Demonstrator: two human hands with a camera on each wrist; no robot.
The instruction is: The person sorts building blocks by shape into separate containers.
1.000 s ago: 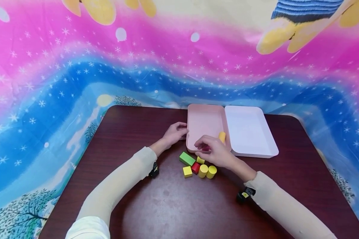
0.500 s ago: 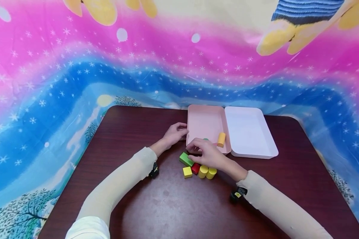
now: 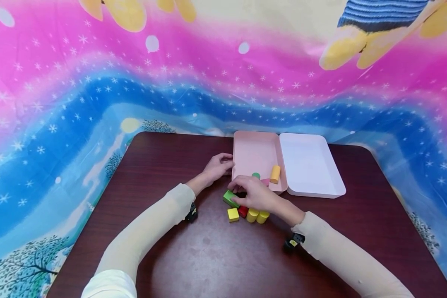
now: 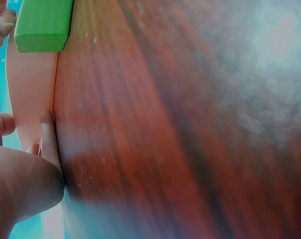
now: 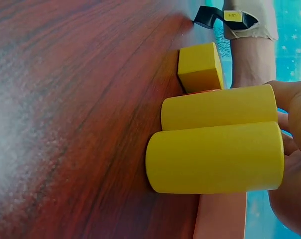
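My left hand (image 3: pixel 217 166) is at the left side of the pink tray (image 3: pixel 258 145), its fingertips touching the wall. In the left wrist view one finger lies along the outer wall, low by the table. My right hand (image 3: pixel 258 193) reaches over the tray's near edge, with thumb and fingers at opposite sides of a green rectangular block (image 3: pixel 229 199). The block (image 4: pixel 43 27) has a fingertip at its top edge in the left wrist view. Beside that hand are a yellow cube (image 3: pixel 233 214), a red block (image 3: pixel 243 211) and two upright yellow cylinders (image 5: pixel 215 158).
Inside the pink tray are an orange cylinder (image 3: pixel 275 174), a green round piece (image 3: pixel 256 175) and a pink piece (image 3: pixel 265 182), partly behind the right hand. A white tray (image 3: pixel 313 161) stands against its right side. A patterned cloth (image 3: pixel 208 91) hangs behind the dark table (image 3: pixel 201 256).
My right hand has moved left and nearer, from over the tray's near edge to the green block. The green and pink pieces in the tray have come into view. The left hand stays.
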